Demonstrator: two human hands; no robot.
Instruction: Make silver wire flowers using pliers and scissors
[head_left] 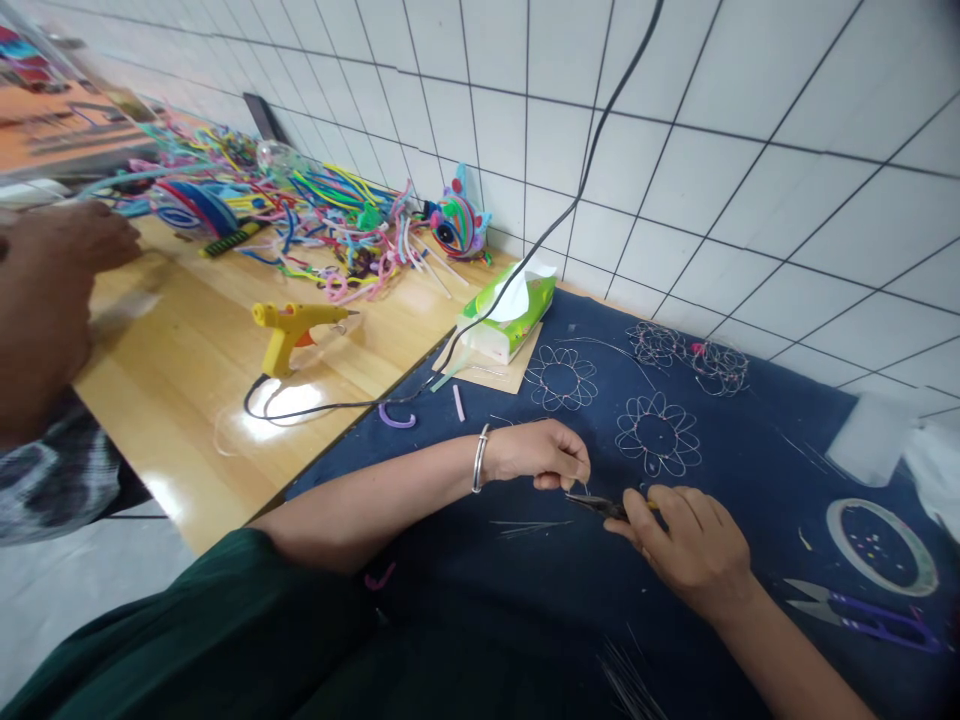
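Note:
My left hand, with a silver bangle at the wrist, pinches a thin wire between thumb and fingers. My right hand is closed around pliers, whose dark jaws meet the wire just below my left fingertips. Behind my hands lie two flower-shaped wire frames, one a ring of loops and the other a similar ring. Several straight wires rest on the dark blue cloth in front of my left hand, and another bundle of wires lies nearer my body.
Purple thread snips and a round dish with small beads sit at the right. A tissue pack stands near the wall. On the wooden table are a yellow glue gun, its cord, and many pipe cleaners. Another person's hand is at left.

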